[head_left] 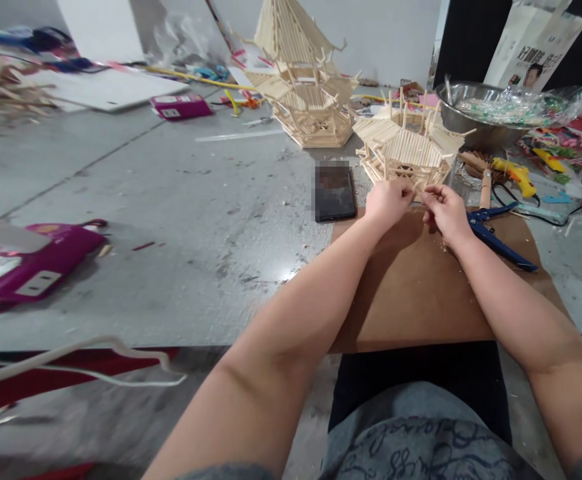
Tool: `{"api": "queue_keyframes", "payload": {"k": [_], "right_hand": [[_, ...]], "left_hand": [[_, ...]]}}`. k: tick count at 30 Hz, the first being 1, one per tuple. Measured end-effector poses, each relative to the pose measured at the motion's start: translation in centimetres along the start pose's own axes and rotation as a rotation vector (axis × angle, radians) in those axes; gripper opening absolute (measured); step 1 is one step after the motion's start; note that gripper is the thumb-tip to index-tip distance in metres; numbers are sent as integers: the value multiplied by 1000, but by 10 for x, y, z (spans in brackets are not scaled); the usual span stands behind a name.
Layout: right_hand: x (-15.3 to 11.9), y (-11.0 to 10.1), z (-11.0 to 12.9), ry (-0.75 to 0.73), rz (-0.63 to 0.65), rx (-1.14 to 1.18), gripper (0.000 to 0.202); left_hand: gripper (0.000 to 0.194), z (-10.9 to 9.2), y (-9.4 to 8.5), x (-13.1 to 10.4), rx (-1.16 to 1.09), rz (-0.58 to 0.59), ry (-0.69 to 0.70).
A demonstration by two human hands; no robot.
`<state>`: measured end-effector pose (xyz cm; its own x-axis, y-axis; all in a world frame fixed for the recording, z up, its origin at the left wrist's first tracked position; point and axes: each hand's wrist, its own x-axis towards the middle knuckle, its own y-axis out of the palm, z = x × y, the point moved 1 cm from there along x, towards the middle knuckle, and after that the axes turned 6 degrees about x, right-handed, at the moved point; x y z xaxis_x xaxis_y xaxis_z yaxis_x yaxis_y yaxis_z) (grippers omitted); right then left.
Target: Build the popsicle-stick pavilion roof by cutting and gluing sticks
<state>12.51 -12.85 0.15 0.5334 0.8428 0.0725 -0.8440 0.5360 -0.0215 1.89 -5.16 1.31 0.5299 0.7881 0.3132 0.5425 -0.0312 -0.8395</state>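
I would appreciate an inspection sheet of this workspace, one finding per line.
Surface: grey tabletop scuffed, specked with debris; brown sheet at the near edge.
Things: stick model in front of the hands; taller roofed model behind it, to the left.
Clutter: phone, blue cutter, yellow glue gun, metal bowl with plastic wrap.
Hands: left hand and right hand close together at the stick model's near side; what the fingers grip is too small to tell.
Cables: black cord by the glue gun; purple socket blocks at left.
Surroundings: pale wall, printed bag at back right.
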Motion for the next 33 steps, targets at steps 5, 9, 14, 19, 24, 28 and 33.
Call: {"api": "queue_keyframes", "payload": {"k": [5, 9, 14, 19, 24, 28, 33], "right_hand": [[4, -3, -4, -119, 43, 20, 23], [5, -5, -2, -142, 34, 60, 23], [3, -6, 3, -94, 12, 86, 20], [4, -8, 0, -105, 50, 75, 21], [6, -12, 6, -183, 70, -153, 25], [6, -36, 25, -299, 159, -474, 23], [0, -99, 41, -296, 153, -1092, 30]], "left_hand": [[27, -12, -1, -12, 92, 44, 74], [23, -14, -1, -14, -36, 3, 43], [32, -17, -2, -16, -285, -50, 68], [26, -20, -6, -18, -127, 12, 163], [27, -22, -9, -16, 53, 36, 106], [25, -25, -15, -18, 106, 35, 62], [20, -22, -19, -28, 7, 76, 51]]}}
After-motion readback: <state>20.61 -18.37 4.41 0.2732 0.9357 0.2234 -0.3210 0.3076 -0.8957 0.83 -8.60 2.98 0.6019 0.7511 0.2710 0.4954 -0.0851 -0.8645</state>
